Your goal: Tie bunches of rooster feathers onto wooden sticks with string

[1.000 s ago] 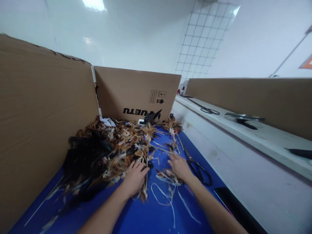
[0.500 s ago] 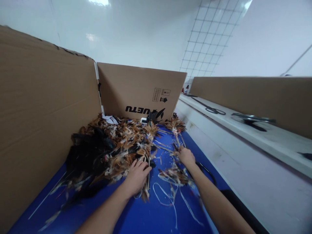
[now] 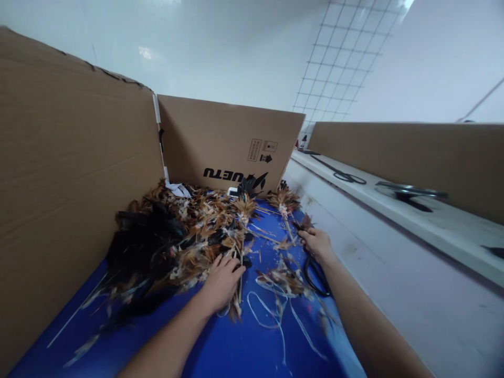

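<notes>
Brown and black feather bundles (image 3: 205, 215) cover the left and back of the blue table surface (image 3: 236, 346). My left hand (image 3: 224, 275) lies on the near edge of the pile, its fingers slightly apart over feathers and a thin stick. Off to the right, my right hand (image 3: 317, 242) pinches a small dark brown feather tuft (image 3: 305, 223). Black-handled scissors (image 3: 315, 275) lie just below that hand. Between the hands are a loose feather clump (image 3: 285, 278) and white string (image 3: 268, 320).
Cardboard panels stand at the left (image 3: 79, 157) and back (image 3: 228, 136). Along the right runs a white ledge (image 3: 378, 210) carrying scissors (image 3: 348, 177) and a metal-topped object (image 3: 411, 190). Another feather bundle with sticks (image 3: 283, 202) lies at the back right.
My right hand has moved right, with a dark brown feather tuft now showing at its fingertips. More of the scissors' black handle shows. My left hand has stayed in place.
</notes>
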Available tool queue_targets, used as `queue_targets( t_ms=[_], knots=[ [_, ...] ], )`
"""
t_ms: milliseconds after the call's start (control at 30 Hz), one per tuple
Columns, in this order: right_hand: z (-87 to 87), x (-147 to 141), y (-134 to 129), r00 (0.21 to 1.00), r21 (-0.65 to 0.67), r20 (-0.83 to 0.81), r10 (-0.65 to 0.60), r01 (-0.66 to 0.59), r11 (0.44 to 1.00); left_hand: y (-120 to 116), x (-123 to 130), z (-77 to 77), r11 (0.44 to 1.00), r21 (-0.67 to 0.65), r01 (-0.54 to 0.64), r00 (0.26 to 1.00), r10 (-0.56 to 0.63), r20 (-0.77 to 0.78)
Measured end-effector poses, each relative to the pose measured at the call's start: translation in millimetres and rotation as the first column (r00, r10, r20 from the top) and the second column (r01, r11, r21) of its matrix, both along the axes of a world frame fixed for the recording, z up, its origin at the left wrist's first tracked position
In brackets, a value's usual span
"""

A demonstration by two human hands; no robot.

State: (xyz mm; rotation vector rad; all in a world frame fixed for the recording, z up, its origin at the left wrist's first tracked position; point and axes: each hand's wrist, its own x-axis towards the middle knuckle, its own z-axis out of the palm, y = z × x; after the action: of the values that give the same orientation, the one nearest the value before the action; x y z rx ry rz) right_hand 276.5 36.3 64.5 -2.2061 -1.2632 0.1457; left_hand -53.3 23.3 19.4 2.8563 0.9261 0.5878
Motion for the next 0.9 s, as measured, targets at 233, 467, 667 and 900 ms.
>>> queue_targets(
  t_ms=[233,467,667,900],
  knots=[
    [-9.5,-25.0,15.2,0.978,-0.267,-0.202,-0.059,0.003,0.964,-0.9,0.1,1.1,1.000,0.013,-0.008,1.000,0.008,-0.003],
    [-13.6,-35.1,30.8,0.964,-0.422,-0.215,-0.156,0.052,0.905,-2.8,-1.5,3.0,1.000,0.019,-0.004,1.000,0.004,0.000],
    [-9.5,-40.7,27.8,0.918,-0.369,-0.355,-0.178,0.037,0.929,-2.3,-1.6,2.8,1.000,0.023,-0.001,1.000,0.001,-0.007],
    [35.8,-38.7,7.2,0.874,0.057,-0.485,0.037,-0.011,0.998,-3.2,-1.0,3.9,1.000,0.015,0.012,1.000,-0.011,-0.022]
  ],
)
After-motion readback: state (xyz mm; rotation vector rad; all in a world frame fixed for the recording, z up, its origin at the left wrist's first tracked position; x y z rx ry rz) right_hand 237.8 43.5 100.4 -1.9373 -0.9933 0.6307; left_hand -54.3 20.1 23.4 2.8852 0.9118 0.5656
